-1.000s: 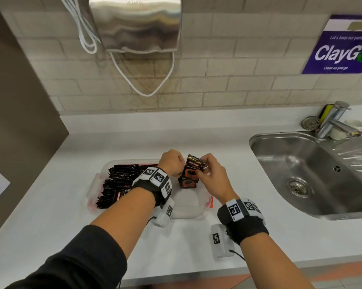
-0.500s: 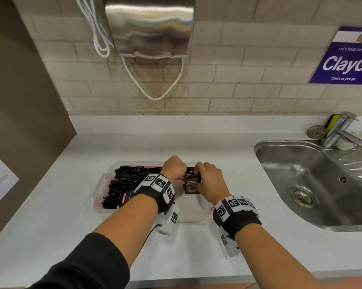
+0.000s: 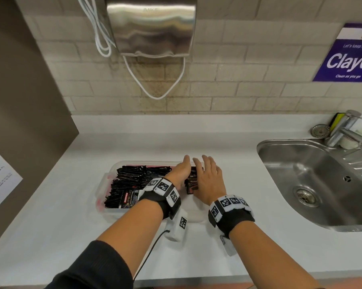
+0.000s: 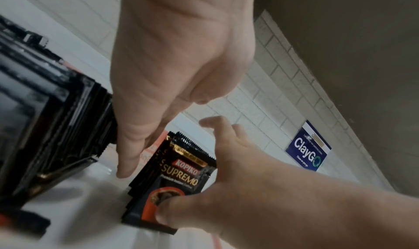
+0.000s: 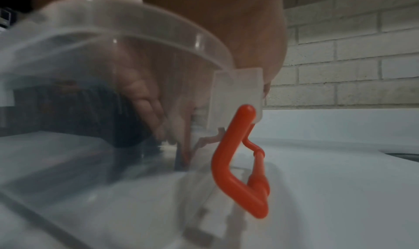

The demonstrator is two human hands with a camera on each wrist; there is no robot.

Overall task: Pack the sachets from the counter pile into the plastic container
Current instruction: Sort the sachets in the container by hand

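Both hands bracket a small stack of Kopiko Supremo sachets (image 4: pixel 179 177) in the plastic container (image 3: pixel 105 184) — left hand (image 3: pixel 181 171) straight-fingered and empty, right hand (image 3: pixel 209 180) spread, thumb against the stack's face. Letting go carelessly risks the upright stack toppling — nothing else supports it.

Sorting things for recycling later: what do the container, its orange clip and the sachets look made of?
Container: clear, glossy rigid plastic; the fingers show through its wall. Orange clip: opaque smooth moulded plastic, a hinged latch. Sachets: thin glossy printed film with zigzag-cut sealed edges, likely foil-lined laminate, though the lining is not visible.
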